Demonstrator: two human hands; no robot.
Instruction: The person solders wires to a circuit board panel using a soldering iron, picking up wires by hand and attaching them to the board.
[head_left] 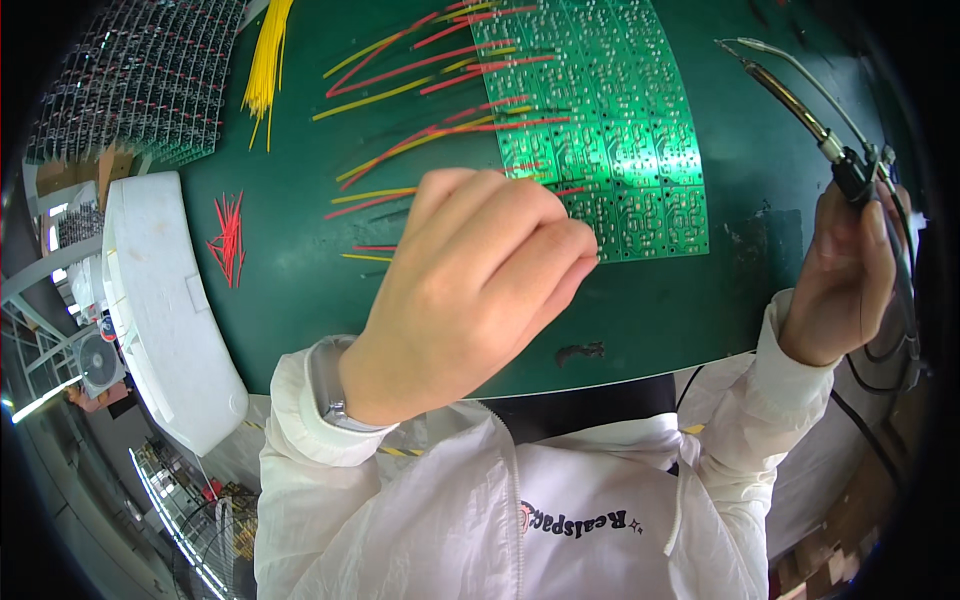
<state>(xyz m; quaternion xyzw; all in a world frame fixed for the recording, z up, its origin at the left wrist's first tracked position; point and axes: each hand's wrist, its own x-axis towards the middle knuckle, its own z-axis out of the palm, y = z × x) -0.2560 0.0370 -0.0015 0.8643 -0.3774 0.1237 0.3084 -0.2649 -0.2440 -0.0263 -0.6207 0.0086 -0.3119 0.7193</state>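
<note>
Head view: the board (650, 130) lies beyond, rightward of and partly under my nearer left hand (475, 265), curled so I can't tell its grip; my right hand (842, 265) holds the iron (831, 148), slanting away leftward.

The circuit board (628, 135) at one o'clock is glossy. At two, the soldering iron's barrel (789, 103) looks like shiny metal.
</note>
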